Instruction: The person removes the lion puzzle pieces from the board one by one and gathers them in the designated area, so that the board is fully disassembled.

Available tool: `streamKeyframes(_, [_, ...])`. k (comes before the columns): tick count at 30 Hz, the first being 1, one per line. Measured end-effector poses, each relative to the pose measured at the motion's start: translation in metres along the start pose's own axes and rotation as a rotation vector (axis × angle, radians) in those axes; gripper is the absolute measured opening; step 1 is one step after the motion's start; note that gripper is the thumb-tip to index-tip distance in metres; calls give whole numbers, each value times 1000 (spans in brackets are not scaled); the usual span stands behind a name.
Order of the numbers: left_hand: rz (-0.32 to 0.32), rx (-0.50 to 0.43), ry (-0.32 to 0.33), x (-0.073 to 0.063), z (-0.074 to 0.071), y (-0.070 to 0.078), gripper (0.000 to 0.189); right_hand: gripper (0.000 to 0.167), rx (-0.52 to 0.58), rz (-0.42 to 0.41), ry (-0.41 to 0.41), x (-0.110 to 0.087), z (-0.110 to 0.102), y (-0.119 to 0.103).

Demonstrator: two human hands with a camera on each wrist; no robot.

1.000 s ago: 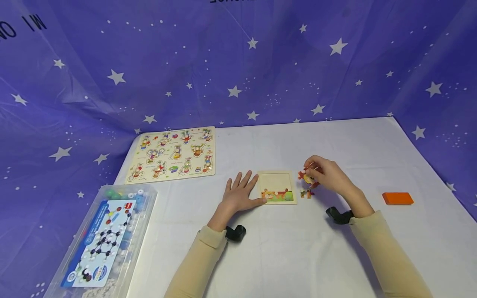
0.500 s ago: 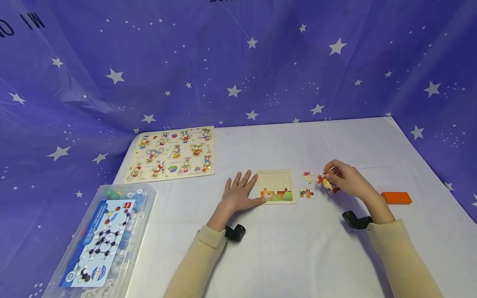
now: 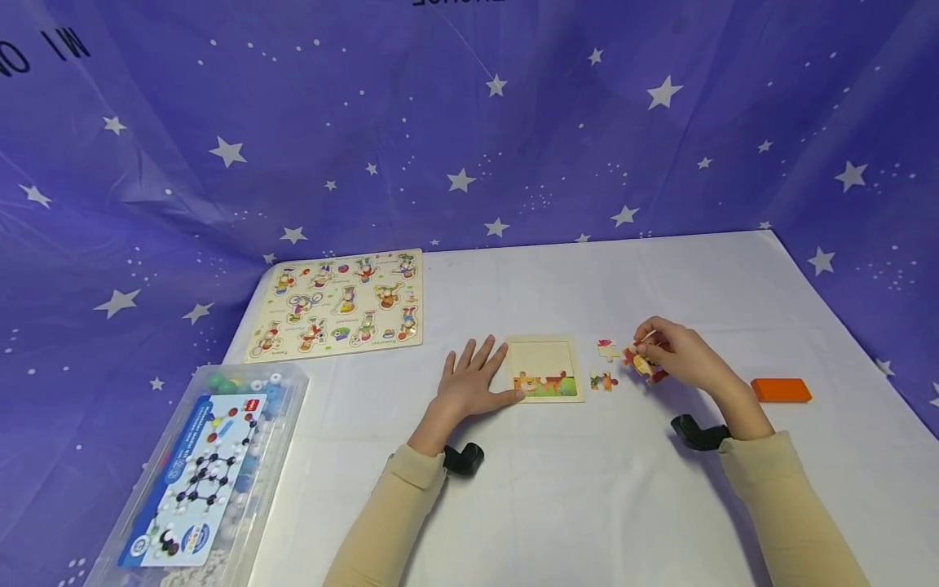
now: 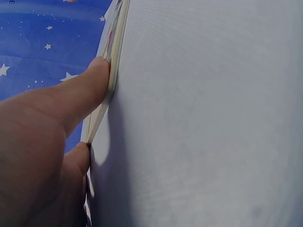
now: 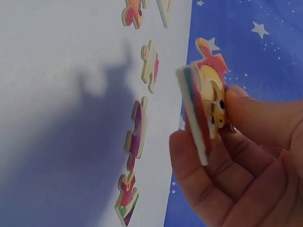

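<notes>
My left hand (image 3: pixel 473 390) lies with fingers spread at the left side of a square wooden puzzle tray (image 3: pixel 543 346), its thumb on the tray's lower left edge. Joined puzzle pieces (image 3: pixel 546 386) fill the tray's bottom row. To the right, my right hand (image 3: pixel 682 352) pinches a few jigsaw pieces (image 5: pixel 213 99) between thumb and fingers, one showing a yellow face. Between tray and hand lie a cream and pink piece (image 3: pixel 607 350) and an orange and green piece (image 3: pixel 604 381). The right wrist view also shows a purple piece (image 5: pixel 136 130) and a red-green piece (image 5: pixel 126 201) on the table.
An orange block (image 3: pixel 782 390) lies right of my right hand. A large wooden picture board (image 3: pixel 337 306) is at the back left. A clear plastic box (image 3: pixel 282 456) of molecule-model parts stands at the left. A purple starry cloth (image 3: pixel 469 122) hangs behind the table.
My right hand has moved right with its puzzle pieces, and the cream and pink piece now shows on the table. Over the last half second it has barely moved. My left hand stays put.
</notes>
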State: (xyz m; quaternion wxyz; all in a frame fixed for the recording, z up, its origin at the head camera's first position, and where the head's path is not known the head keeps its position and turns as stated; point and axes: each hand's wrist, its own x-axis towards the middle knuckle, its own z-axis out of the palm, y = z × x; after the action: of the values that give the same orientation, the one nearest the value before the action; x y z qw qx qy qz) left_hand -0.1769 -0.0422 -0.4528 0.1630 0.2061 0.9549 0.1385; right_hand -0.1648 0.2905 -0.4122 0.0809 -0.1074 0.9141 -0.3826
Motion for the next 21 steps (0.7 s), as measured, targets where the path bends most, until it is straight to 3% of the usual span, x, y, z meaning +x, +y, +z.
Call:
streamKeyframes(3, [-3, 0, -2, 0, 0, 0, 87, 13, 1, 3, -58, -2, -2, 0])
streamKeyframes(8, [-2, -6, -2, 0, 1, 0, 86, 10, 58, 48, -247, -8, -7, 4])
streamKeyframes(11, [-4, -4, -2, 1, 1, 0, 86, 8, 50, 73, -315, -11, -10, 9])
streamKeyframes(16, [-9, 15, -6, 1, 2, 0, 86, 7, 8, 99, -326, -13, -7, 18])
streamKeyframes(21, [-11, 14, -5, 2, 2, -1, 86, 7, -43, 82, -276, -12, -2, 22])
